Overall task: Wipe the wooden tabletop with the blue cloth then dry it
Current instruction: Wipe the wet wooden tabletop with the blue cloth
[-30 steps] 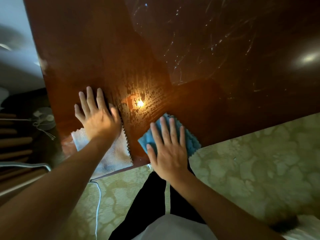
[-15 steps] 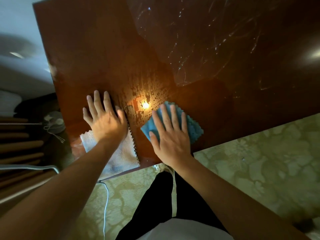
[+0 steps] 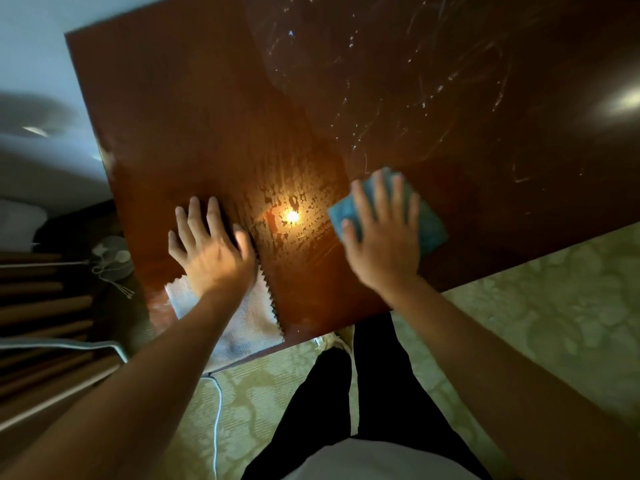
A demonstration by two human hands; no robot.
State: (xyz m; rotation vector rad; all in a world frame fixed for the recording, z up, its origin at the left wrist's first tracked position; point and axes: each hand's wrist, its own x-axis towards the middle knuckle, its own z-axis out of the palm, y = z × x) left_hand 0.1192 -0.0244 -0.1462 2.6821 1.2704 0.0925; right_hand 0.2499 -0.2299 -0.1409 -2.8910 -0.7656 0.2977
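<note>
The right hand (image 3: 382,244) presses flat on the small blue cloth (image 3: 429,225) near the front of the shiny brown wooden tabletop (image 3: 194,116), the left hand (image 3: 211,252) rests flat on the white cloth (image 3: 249,327), and wet streaks show drying is still left.

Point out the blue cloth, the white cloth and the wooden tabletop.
blue cloth (image 3: 431,226): head view, its right part, clear of the fingers.
white cloth (image 3: 252,323): head view, its lower part by the zigzag edge.
wooden tabletop (image 3: 194,116): head view, a bare stretch near the far left corner.
</note>
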